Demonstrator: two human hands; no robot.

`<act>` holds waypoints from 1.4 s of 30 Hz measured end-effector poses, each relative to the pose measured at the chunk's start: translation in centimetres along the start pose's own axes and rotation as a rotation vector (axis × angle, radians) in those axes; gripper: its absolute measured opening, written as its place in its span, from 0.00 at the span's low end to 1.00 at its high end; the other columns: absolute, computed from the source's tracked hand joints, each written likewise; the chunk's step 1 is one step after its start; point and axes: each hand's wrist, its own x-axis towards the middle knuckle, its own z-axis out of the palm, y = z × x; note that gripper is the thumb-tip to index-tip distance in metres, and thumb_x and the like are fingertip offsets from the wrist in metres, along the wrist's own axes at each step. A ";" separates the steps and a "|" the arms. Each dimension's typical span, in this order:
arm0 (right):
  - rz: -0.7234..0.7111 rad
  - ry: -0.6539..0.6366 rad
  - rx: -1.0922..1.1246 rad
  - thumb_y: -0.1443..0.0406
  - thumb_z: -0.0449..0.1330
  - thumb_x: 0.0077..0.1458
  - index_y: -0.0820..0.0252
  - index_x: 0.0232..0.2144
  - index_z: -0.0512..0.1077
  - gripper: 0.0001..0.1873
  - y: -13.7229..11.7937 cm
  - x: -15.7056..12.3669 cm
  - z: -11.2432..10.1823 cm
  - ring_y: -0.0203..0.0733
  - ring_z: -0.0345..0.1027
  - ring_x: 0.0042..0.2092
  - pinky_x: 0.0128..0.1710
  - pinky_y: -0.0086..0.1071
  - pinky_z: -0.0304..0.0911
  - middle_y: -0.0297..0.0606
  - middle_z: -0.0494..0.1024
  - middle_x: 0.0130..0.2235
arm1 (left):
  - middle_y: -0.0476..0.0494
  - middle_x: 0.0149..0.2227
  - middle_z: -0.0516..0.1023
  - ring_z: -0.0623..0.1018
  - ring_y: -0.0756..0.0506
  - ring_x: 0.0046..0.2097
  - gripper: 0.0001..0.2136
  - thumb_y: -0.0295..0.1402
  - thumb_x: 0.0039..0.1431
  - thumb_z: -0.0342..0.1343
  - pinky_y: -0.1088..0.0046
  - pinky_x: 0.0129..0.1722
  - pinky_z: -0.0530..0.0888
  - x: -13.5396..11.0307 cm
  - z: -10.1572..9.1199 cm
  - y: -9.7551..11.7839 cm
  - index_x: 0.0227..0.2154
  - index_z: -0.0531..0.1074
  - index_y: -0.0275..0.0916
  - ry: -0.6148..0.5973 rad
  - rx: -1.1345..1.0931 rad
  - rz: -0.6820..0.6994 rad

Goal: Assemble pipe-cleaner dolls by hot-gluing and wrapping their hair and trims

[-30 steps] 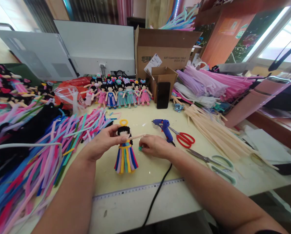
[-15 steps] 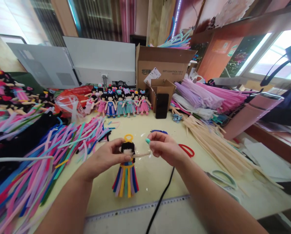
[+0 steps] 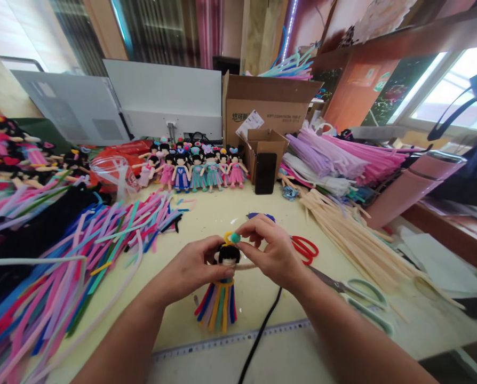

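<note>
My left hand (image 3: 200,261) grips a small pipe-cleaner doll (image 3: 218,306) at its head and chest, thumb across the front. The doll has black hair, a yellow loop (image 3: 227,238) on top and a skirt of red, blue, purple, yellow and green strips. It stands slightly tilted above the table. In my right hand (image 3: 268,248), a green pompom (image 3: 235,238) is pinched between thumb and fingertips, right at the yellow loop. Whether it touches the loop I cannot tell. One pale doll arm stretches right, partly hidden behind my right hand.
Red-handled scissors (image 3: 304,249) and pale green-handled scissors (image 3: 366,296) lie to the right, near beige stems (image 3: 354,240). Loose coloured stems (image 3: 114,224) spread leftward. Finished dolls (image 3: 198,173) line the back beside a phone (image 3: 264,173). A ruler (image 3: 206,348) and black cord (image 3: 260,336) lie in front.
My left hand has carried the doll a little to the right. My right hand has moved slightly left, bringing the green pompom to the doll's yellow loop.
</note>
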 end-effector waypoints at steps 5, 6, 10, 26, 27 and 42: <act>-0.041 -0.019 -0.034 0.69 0.59 0.54 0.57 0.34 0.72 0.05 0.0 -0.1 0.1 0.34 0.63 0.31 0.29 0.27 0.63 0.34 0.71 0.31 | 0.51 0.32 0.74 0.69 0.48 0.32 0.13 0.32 0.46 0.60 0.73 0.31 0.67 -0.1 0.1 -0.1 0.37 0.74 0.40 -0.009 0.021 0.017; -0.040 -0.024 -0.035 0.69 0.59 0.54 0.57 0.35 0.72 0.05 0.0 -0.2 0.1 0.34 0.64 0.31 0.29 0.28 0.63 0.35 0.71 0.31 | 0.51 0.33 0.74 0.69 0.48 0.32 0.13 0.32 0.46 0.60 0.73 0.31 0.67 -0.1 0.1 -0.2 0.38 0.74 0.40 -0.009 0.023 0.023; -0.036 -0.038 -0.051 0.70 0.58 0.54 0.57 0.36 0.73 0.07 -0.1 -0.3 0.2 0.35 0.64 0.31 0.29 0.28 0.64 0.35 0.71 0.32 | 0.51 0.34 0.76 0.70 0.48 0.33 0.14 0.33 0.47 0.61 0.73 0.32 0.67 -0.1 0.1 -0.4 0.40 0.74 0.41 -0.017 0.021 0.042; -0.062 -0.041 -0.043 0.70 0.57 0.55 0.56 0.38 0.74 0.09 -0.3 -0.4 0.1 0.35 0.65 0.33 0.30 0.28 0.64 0.36 0.71 0.33 | 0.50 0.32 0.73 0.69 0.48 0.32 0.12 0.32 0.46 0.60 0.72 0.32 0.68 0.0 0.1 -0.3 0.37 0.73 0.40 -0.013 0.045 0.027; -0.063 -0.038 -0.046 0.70 0.57 0.55 0.56 0.37 0.74 0.08 -0.4 -0.4 0.1 0.35 0.65 0.32 0.30 0.28 0.64 0.36 0.71 0.33 | 0.51 0.32 0.73 0.69 0.48 0.32 0.12 0.32 0.46 0.60 0.72 0.32 0.68 0.0 0.1 -0.3 0.37 0.73 0.40 -0.015 0.046 0.025; -0.025 -0.026 -0.071 0.70 0.60 0.54 0.58 0.33 0.72 0.04 -0.7 -0.2 0.0 0.33 0.63 0.29 0.30 0.28 0.61 0.33 0.70 0.31 | 0.52 0.29 0.71 0.66 0.49 0.30 0.09 0.33 0.46 0.60 0.73 0.30 0.66 0.1 0.2 0.0 0.33 0.72 0.40 -0.023 0.062 0.027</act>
